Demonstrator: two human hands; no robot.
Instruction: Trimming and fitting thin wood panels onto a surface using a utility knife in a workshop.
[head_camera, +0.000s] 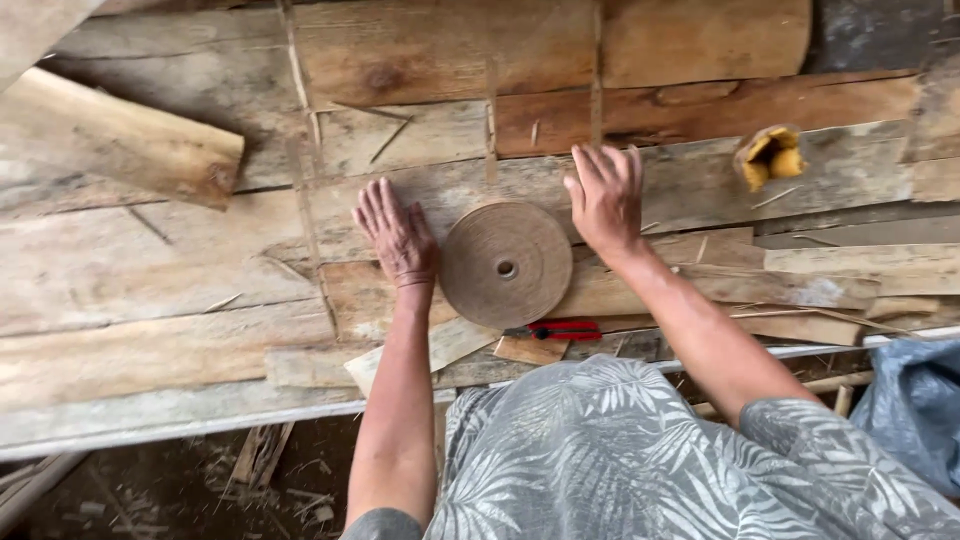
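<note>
A short plank (120, 140) is seen lying at an angle far to the left of the roll of brown tape (506, 264), on the rough wooden tabletop (150, 280). The left hand (397, 236) is laid flat, palm down, on the boards just to the left of the roll, its fingers stretched together and pointed away from the person; its grip is open and nothing is held in it. Whether its edge touches the roll cannot be told. The roll itself is laid flat between the two hands, its small centre hole turned upward. A red utility knife (562, 330) is found just below the roll, near the tabletop's front edge. The right hand (604, 200) is spread on the boards up and to the right of the roll, fingers fanned wide, with nothing grasped. A yellow crumpled work glove (769, 156) is seen well to the right of the roll. A blue-grey plastic bag (915, 405) is visible far right and below the roll, past the tabletop's edge.
</note>
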